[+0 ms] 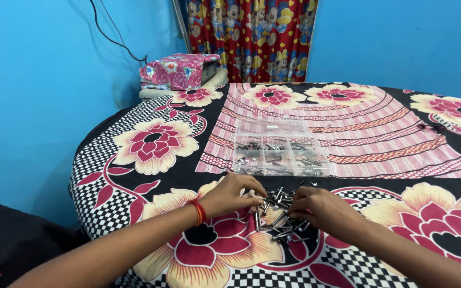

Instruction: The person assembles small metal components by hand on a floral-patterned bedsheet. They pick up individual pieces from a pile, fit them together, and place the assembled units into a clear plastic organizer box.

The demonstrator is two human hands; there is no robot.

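Note:
A loose heap of several metal screws and bolts (279,213) lies on the flowered bedsheet (156,144) in front of me. My left hand (231,194), with a red thread band at its wrist, rests at the heap's left edge, fingertips pinched among the screws. My right hand (321,208) lies on the heap's right side, fingers curled down onto the pieces. Whether either hand grips a single screw is hidden by the fingers. Just beyond the heap stands a clear plastic compartment box (279,148) with sorted screws in its near cells.
The bed fills the view, with blue walls (33,90) to the left and behind. A folded pink flowered bundle (180,69) sits at the far left corner. A patterned curtain (249,37) hangs at the back. A black cable (114,37) runs down the wall.

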